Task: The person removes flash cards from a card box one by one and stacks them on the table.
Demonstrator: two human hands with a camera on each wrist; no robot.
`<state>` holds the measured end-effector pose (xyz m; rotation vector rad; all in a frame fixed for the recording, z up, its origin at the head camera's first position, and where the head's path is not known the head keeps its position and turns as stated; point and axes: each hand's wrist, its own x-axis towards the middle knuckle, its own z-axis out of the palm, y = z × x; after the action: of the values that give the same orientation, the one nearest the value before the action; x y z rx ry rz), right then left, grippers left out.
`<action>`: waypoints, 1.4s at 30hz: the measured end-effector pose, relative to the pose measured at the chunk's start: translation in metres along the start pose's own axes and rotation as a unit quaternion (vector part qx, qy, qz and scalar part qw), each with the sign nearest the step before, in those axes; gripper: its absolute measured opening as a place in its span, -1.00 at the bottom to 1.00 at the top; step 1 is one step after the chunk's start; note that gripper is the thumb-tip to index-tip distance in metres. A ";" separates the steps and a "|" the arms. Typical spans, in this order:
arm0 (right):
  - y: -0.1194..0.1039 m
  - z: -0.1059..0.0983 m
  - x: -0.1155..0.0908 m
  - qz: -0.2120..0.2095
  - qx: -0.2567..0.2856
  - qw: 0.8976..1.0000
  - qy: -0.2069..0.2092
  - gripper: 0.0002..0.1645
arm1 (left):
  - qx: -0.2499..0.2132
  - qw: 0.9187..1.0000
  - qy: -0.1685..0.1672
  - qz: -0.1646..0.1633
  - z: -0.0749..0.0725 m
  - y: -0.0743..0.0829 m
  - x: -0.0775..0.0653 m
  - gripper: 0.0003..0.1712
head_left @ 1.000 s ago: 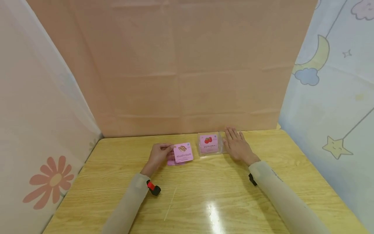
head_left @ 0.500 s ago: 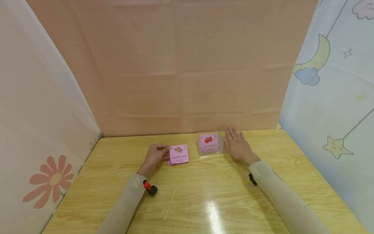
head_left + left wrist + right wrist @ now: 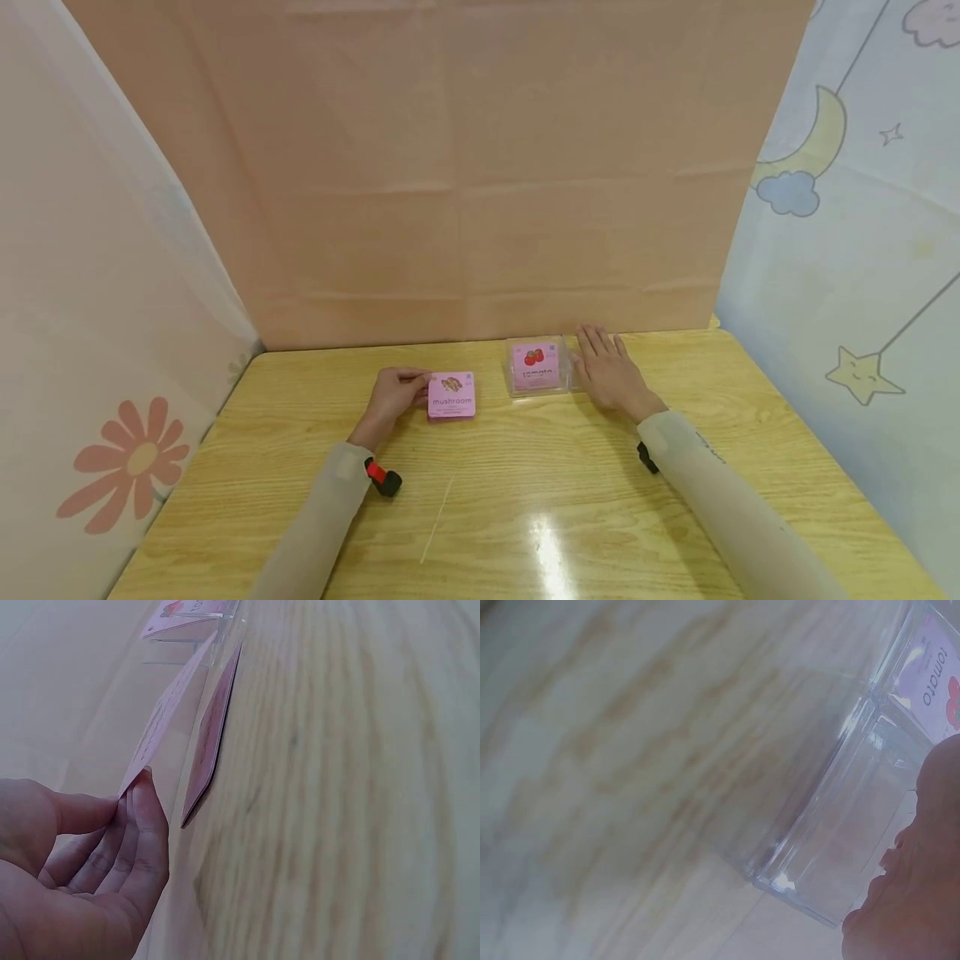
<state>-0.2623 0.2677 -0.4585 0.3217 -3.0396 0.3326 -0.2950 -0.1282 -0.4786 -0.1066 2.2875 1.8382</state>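
Observation:
My left hand (image 3: 393, 396) pinches the left edge of a pink mushroom card (image 3: 452, 395) between thumb and fingers. In the left wrist view that card (image 3: 166, 716) is tilted and apart from a thin pink stack of cards (image 3: 212, 739) lying on the table. From the head view, the held card covers most of the stack. To the right is a clear plastic box (image 3: 564, 385) with a pink tomato card (image 3: 536, 367) in it. My right hand (image 3: 611, 375), its fingers straight, rests against the box's right side. In the right wrist view, the box (image 3: 810, 855) appears beside the hand.
The wooden table (image 3: 487, 492) runs back to an upright tan sheet (image 3: 465, 208). Patterned white cloths hang at the left (image 3: 97, 292) and right (image 3: 862, 250) sides.
My left hand has moved a little left with the mushroom card, which now covers the cards beneath it more fully. The right hand and the box have stayed in place.

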 end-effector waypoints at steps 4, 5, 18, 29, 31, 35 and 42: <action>-0.001 0.000 0.000 -0.001 -0.001 1.000 -0.001 -0.23 | 0.005 1.000 0.004 -0.003 -0.001 -0.001 0.001 -0.71; -0.001 -0.001 -0.001 -0.001 0.000 1.000 -0.001 -0.23 | 0.006 1.000 0.005 -0.005 -0.001 -0.001 0.001 -0.72; 0.000 -0.001 -0.001 0.001 0.002 1.000 0.004 -0.23 | 0.036 0.999 0.019 0.007 0.002 0.003 -0.002 -0.73; 0.001 -0.002 0.000 -0.001 0.003 1.000 0.001 -0.22 | 0.106 0.994 0.022 0.015 0.007 0.004 0.001 -0.73; 0.001 -0.002 0.000 -0.002 0.001 1.000 0.002 -0.22 | 0.118 0.993 0.022 0.015 0.007 0.004 0.001 -0.74; 0.001 -0.001 0.000 -0.003 0.000 1.000 0.002 -0.23 | 0.135 0.991 0.019 0.014 0.008 0.006 0.000 -0.74; 0.000 0.000 0.000 -0.002 0.000 1.000 -0.001 -0.23 | 0.206 0.977 0.031 0.038 0.008 0.011 -0.002 -0.75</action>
<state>-0.2618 0.2674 -0.4581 0.3293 -3.0395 0.3331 -0.2945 -0.1181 -0.4698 -0.0115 2.6952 1.3685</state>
